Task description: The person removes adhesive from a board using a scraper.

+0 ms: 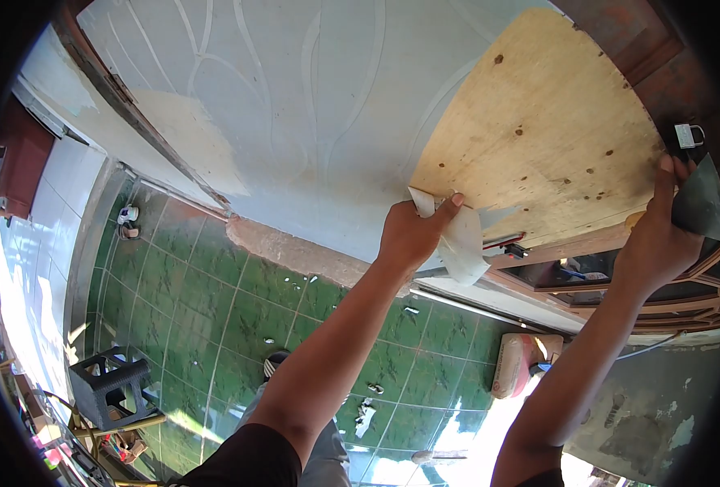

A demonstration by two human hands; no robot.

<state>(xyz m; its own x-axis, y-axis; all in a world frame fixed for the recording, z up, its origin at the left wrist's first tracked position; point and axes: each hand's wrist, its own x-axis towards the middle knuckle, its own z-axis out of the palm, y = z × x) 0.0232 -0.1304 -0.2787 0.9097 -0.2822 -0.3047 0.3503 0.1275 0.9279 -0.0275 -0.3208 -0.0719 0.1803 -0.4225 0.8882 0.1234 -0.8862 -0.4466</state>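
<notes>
My left hand [409, 234] is closed, thumb and fingers pinching a loose, curled strip of pale covering [461, 247] at the lower edge of a bare plywood area [551, 122]. To the left of the wood, a pale grey-blue covering with light curving lines [295, 89] is still on the panel. At the far right, my right hand [660, 243] is raised beside the plywood's edge. It grips a flat, grey-green, triangular piece [699, 201]; its fingers are partly hidden. A silver padlock [688, 136] hangs just above that hand.
Brown wooden framing with dark panes [591, 274] runs below the right hand. Green floor tiles [189, 325] carry scattered white scraps [365, 418]. A dark plastic stool [112, 385] stands at lower left, and a filled sack [516, 365] lies by the wall at right.
</notes>
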